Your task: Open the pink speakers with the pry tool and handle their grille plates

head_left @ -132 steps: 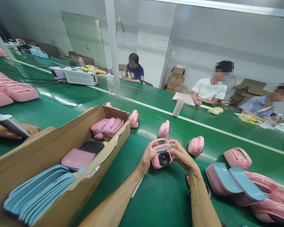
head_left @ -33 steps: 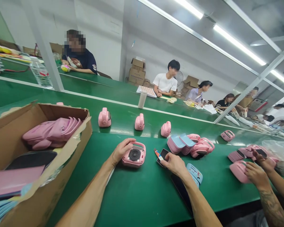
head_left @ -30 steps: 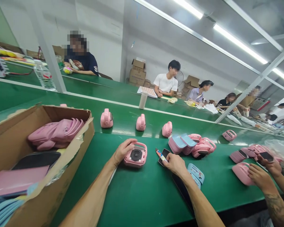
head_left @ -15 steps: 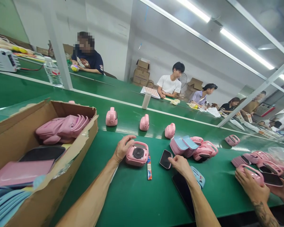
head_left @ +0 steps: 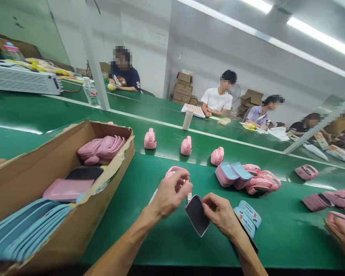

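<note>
My right hand point(head_left: 220, 214) pinches the upper right edge of a dark, pale-rimmed speaker cover point(head_left: 197, 217), held tilted above the green table. To its left, my left hand point(head_left: 171, 194) is raised with fingers curved and apart, holding nothing. Behind that hand a small pink speaker with a handle point(head_left: 176, 169) is mostly hidden. A narrow printed strip point(head_left: 189, 196) shows partly between the hand and the cover. Blue printed covers point(head_left: 249, 215) lie right of my right hand, partly over a dark flat object point(head_left: 251, 242).
An open cardboard box point(head_left: 109, 199) with pink and blue covers stands at left. Pink speakers point(head_left: 186, 145) line the far side. Stacked covers point(head_left: 230, 173) lie beside more speakers point(head_left: 263, 183). A co-worker's hand point(head_left: 340, 234) holds a pink piece at right.
My right hand has lifted the dark cover off the table and tilted it. My left hand has left the speaker's side and moved right, in front of it. The view has shifted left.
</note>
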The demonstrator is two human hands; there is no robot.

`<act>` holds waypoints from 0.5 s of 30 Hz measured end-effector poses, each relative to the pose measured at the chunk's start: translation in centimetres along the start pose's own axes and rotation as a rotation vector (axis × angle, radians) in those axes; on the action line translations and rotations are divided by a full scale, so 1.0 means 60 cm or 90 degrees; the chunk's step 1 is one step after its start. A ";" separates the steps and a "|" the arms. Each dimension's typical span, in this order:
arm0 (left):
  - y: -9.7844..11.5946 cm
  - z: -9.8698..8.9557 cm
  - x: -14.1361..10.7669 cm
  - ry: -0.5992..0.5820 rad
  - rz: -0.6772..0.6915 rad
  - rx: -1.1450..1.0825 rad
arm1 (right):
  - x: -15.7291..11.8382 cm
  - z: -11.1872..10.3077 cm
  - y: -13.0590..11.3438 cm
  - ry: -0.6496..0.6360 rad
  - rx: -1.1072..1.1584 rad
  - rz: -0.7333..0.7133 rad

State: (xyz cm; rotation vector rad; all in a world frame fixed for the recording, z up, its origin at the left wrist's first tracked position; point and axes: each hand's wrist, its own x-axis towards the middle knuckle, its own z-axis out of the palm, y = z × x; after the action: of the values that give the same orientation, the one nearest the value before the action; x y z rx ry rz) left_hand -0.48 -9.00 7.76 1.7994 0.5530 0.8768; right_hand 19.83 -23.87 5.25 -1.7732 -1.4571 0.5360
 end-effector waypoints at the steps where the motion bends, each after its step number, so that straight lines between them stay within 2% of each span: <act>1: 0.011 0.014 -0.025 -0.069 -0.043 -0.008 | -0.012 0.008 -0.009 0.002 0.012 -0.020; 3: 0.015 0.040 -0.071 -0.130 -0.119 -0.012 | -0.032 0.026 -0.020 0.010 0.034 -0.051; 7: -0.020 0.070 -0.138 -0.085 -0.243 -0.084 | -0.055 0.068 -0.018 0.050 0.088 -0.106; 10: -0.044 0.078 -0.163 -0.055 -0.314 -0.151 | -0.067 0.097 -0.014 0.066 0.119 -0.111; 15: -0.052 0.079 -0.185 -0.039 -0.331 -0.147 | -0.083 0.121 -0.016 0.051 0.134 -0.069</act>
State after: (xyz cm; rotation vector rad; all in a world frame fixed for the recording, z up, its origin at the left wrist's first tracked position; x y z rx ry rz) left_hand -3.73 -18.53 0.42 1.3744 0.7988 0.5009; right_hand 12.61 -26.46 0.79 -1.5262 -1.3791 0.5346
